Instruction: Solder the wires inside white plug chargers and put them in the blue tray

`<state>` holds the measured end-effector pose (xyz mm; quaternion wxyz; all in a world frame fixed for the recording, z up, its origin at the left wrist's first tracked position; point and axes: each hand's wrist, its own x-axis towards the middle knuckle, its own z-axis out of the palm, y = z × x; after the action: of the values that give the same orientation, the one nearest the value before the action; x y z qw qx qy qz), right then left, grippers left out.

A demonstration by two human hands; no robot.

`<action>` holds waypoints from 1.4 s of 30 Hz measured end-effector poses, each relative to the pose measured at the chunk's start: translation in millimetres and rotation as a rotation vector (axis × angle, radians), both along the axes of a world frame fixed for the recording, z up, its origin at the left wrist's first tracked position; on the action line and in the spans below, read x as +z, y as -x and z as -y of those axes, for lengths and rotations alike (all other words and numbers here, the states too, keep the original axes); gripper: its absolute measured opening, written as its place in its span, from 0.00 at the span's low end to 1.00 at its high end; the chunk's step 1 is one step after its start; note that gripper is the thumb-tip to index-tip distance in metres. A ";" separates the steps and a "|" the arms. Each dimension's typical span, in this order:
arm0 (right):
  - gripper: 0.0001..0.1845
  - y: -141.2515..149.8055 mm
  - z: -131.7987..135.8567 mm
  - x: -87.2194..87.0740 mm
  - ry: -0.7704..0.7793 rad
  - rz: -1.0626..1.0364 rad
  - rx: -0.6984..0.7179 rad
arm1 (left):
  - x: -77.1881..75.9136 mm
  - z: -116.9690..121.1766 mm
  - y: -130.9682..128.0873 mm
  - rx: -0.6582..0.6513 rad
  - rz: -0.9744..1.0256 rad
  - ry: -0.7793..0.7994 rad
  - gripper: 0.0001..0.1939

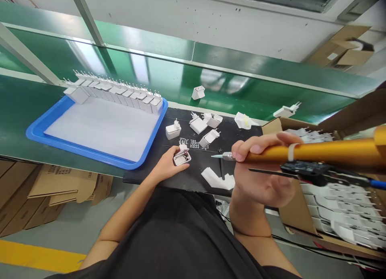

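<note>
Case (183,163) is pinched in left hand (164,165); orange tube (337,151) is gripped in right hand (262,181). Case is best kept level, nozzle (218,156) steadied.

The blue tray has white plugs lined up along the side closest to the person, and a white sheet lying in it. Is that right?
Not quite: the white plugs are lined up along the far side of the blue tray, as the head view shows. The white sheet does lie in it.
</note>
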<state>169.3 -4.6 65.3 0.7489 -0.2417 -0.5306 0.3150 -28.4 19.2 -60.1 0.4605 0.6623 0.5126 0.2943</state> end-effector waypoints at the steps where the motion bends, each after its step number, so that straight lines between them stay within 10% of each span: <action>1: 0.22 -1.5 -1.6 -1.3 -0.006 0.002 -0.004 | 2.6 -2.9 -0.8 -0.011 -0.012 0.024 0.26; 13: 0.21 -11.7 -9.0 -9.5 -0.010 0.022 -0.061 | -4.1 -13.9 -18.1 0.056 -0.086 -0.240 0.11; 22: 0.22 -17.2 -10.6 -11.1 -0.009 -0.008 -0.075 | 1.8 -6.8 -5.3 -0.120 -0.221 -0.503 0.25; 34: 0.22 -25.0 -9.2 -14.4 0.009 0.010 -0.110 | -7.2 10.3 -28.3 0.271 -0.284 -0.512 0.16; 42: 0.21 -30.9 -8.2 -16.4 0.010 0.018 -0.114 | -7.4 9.6 -28.5 0.245 -0.297 -0.603 0.10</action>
<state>200.3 3.6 48.9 0.7597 -0.2779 -0.5210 0.2722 0.1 9.7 -67.5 0.1261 0.7377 0.5393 0.3860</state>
